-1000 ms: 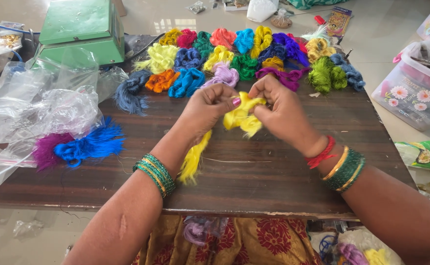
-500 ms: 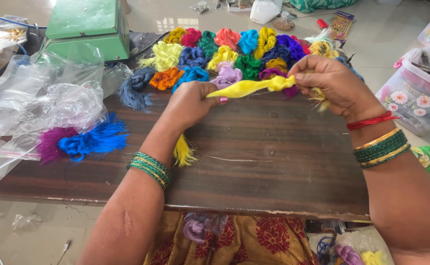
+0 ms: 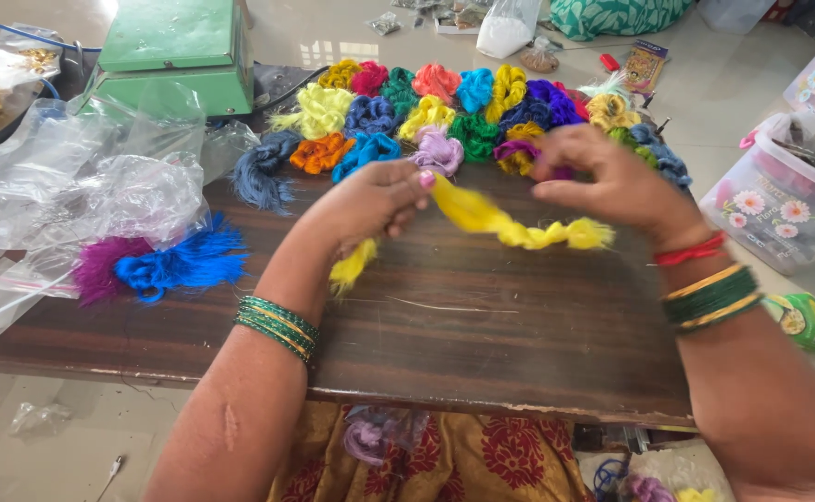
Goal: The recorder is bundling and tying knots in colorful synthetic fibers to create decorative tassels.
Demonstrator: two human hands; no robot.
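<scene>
A twisted yellow thread hank (image 3: 505, 223) is pinched by the left hand (image 3: 370, 200) while the right hand (image 3: 603, 177) looks half-curled just above it, so the twist could easily be lost over the worktop (image 3: 482, 325).

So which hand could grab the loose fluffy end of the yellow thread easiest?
Probably the right hand: the yellow thread bundle's frayed end lies just below its fingers. The left hand pinches the other part.

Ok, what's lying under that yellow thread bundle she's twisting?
Beneath the yellow thread bundle, held up between the left hand and right hand, only the bare dark wooden board shows. The board hides whatever lies under it.
</scene>
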